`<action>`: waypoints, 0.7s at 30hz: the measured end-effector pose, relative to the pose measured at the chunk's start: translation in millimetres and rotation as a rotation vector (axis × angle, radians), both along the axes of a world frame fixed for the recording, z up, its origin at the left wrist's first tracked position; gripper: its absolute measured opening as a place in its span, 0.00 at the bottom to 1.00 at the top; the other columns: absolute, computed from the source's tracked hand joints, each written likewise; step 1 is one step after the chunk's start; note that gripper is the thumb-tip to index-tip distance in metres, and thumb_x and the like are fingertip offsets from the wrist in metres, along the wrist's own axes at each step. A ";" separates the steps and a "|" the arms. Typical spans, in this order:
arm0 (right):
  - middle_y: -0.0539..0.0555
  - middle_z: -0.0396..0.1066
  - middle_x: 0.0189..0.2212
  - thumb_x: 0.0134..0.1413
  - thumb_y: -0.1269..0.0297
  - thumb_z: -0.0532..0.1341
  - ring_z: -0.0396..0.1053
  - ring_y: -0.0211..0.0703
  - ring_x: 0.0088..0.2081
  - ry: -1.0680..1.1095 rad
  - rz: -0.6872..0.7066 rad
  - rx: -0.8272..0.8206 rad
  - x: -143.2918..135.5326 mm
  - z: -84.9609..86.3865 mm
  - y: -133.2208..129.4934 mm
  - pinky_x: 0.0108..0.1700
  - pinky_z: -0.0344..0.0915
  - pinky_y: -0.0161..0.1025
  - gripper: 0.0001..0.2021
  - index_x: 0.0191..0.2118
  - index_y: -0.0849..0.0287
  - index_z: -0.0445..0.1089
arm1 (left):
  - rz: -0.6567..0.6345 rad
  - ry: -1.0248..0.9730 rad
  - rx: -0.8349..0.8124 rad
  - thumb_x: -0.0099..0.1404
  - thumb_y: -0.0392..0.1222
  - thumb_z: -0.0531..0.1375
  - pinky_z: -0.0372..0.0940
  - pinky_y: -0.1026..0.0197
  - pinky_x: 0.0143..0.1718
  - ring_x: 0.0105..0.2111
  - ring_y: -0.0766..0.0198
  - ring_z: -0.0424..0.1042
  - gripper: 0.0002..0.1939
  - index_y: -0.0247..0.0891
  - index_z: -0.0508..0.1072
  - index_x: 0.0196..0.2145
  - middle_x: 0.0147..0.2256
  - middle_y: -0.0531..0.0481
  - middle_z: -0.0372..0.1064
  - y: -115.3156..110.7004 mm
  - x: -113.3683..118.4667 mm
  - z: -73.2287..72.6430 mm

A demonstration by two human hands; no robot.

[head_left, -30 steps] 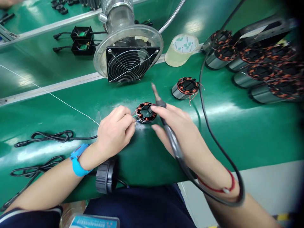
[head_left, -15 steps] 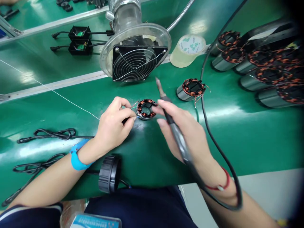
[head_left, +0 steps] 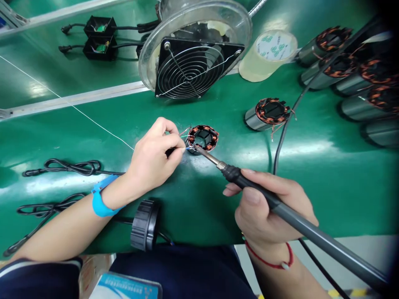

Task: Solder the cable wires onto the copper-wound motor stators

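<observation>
A motor stator (head_left: 204, 139) with copper windings stands on the green bench, its open ring facing up. Beside its left rim, my left hand (head_left: 158, 151) is closed, thumb and fingertips pinching a thin blue wire (head_left: 189, 148) at the windings. Green and reddish wire ends show just above those fingertips. A fine white strand (head_left: 102, 126), which looks like solder wire, runs from the upper left to this hand. My right hand (head_left: 271, 203) grips a soldering iron (head_left: 249, 182); its tip meets the stator's lower left rim, near the blue wire's end.
A fume extractor with a fan grille (head_left: 190, 74) stands behind the stator. To the right are another stator (head_left: 268, 113), a tape roll (head_left: 269, 56) and several more stators (head_left: 346, 79). Coiled black cables (head_left: 75, 167) and a ribbed black cap (head_left: 145, 226) lie left.
My right hand has turned the soldering iron and moved down and right, bringing the tip from above the stator onto its rim. My left hand keeps its pinch. The view has shifted slightly.
</observation>
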State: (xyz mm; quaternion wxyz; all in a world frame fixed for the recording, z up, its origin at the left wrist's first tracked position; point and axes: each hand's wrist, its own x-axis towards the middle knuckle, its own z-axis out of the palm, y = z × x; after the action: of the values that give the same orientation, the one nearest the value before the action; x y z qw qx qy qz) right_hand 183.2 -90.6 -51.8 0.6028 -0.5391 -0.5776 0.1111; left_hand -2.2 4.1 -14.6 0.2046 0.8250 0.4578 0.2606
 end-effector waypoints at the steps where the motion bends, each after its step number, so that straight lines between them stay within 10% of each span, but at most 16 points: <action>1: 0.50 0.73 0.23 0.60 0.61 0.62 0.73 0.41 0.21 -0.001 0.001 0.003 0.1 0.2 0.2 0.18 0.69 0.38 0.10 0.46 0.56 0.75 | -0.003 -0.002 0.002 0.60 0.29 0.57 0.64 0.59 0.38 0.38 0.63 0.67 0.09 0.38 0.73 0.26 0.36 0.48 0.65 0.0 -0.1 -0.2; 21: 0.49 0.75 0.26 0.58 0.61 0.65 0.74 0.39 0.23 -0.014 0.026 0.017 -1.4 -5.7 -0.4 0.20 0.71 0.37 0.11 0.45 0.58 0.76 | 0.016 -0.001 0.022 0.60 0.29 0.56 0.64 0.60 0.37 0.38 0.63 0.67 0.09 0.37 0.73 0.26 0.35 0.49 0.66 0.7 0.8 -1.9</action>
State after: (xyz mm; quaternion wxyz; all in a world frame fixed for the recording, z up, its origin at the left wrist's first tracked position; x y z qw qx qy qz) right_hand 181.8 -91.0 -57.6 0.6020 -0.5271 -0.5897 0.1101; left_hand -1.4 4.8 -16.5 0.1935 0.8234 0.4616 0.2675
